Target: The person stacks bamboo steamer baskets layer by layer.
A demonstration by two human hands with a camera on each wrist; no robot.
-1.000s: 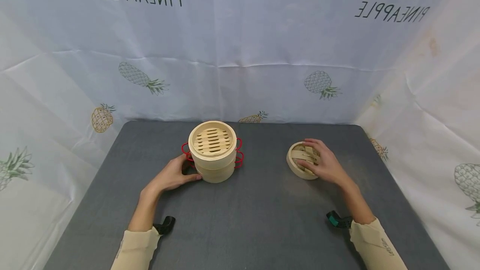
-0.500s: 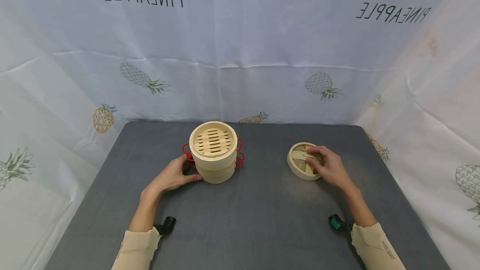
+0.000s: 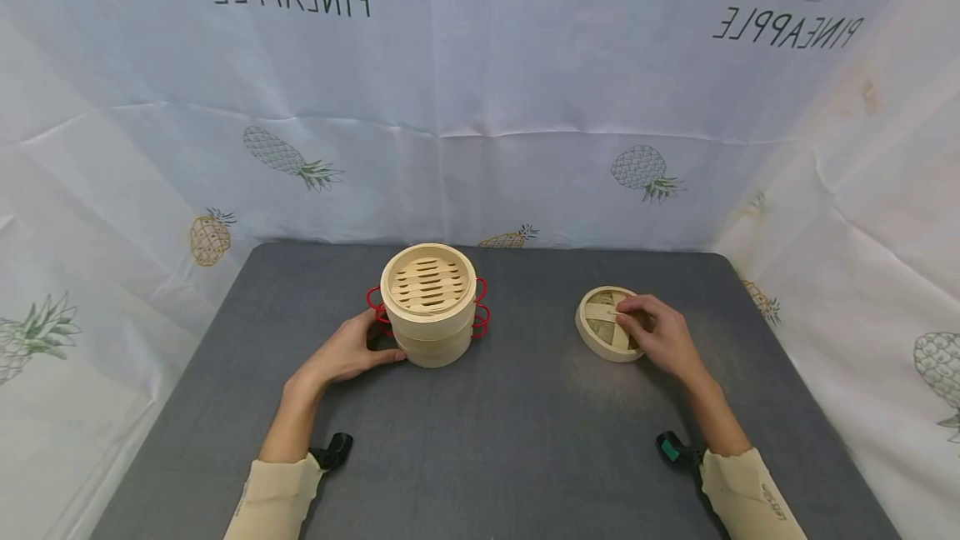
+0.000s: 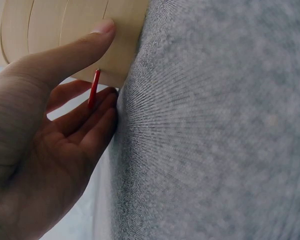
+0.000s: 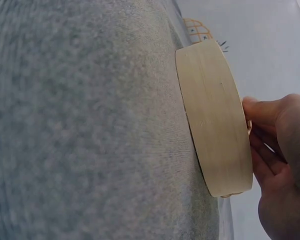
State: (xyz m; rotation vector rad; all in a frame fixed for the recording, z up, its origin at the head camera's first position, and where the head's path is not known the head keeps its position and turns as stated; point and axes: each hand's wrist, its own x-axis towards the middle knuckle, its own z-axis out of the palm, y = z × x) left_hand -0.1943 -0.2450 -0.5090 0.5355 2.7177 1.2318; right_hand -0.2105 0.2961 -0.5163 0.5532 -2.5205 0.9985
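A stacked bamboo steamer (image 3: 432, 350) with red side handles stands left of the table's middle, its slatted inner base (image 3: 427, 283) showing on top. My left hand (image 3: 347, 350) holds its lower left side, thumb along the front wall and fingers behind. A red handle (image 4: 94, 90) sits between thumb and fingers in the left wrist view. Toward the right lies the round bamboo lid (image 3: 600, 330), flat on the table. My right hand (image 3: 663, 336) pinches the loop at the lid's centre from above. In the right wrist view the lid's rim (image 5: 215, 120) meets the cloth.
Dark grey cloth covers the table (image 3: 495, 440). White curtains printed with pineapples (image 3: 637, 167) hang behind it and along both sides. Each wrist wears a black camera mount (image 3: 333, 450) below the hand.
The right hand's fingers have drawn together from a wide spread over the lid to a pinch at its centre. The left hand and the steamer keep their place.
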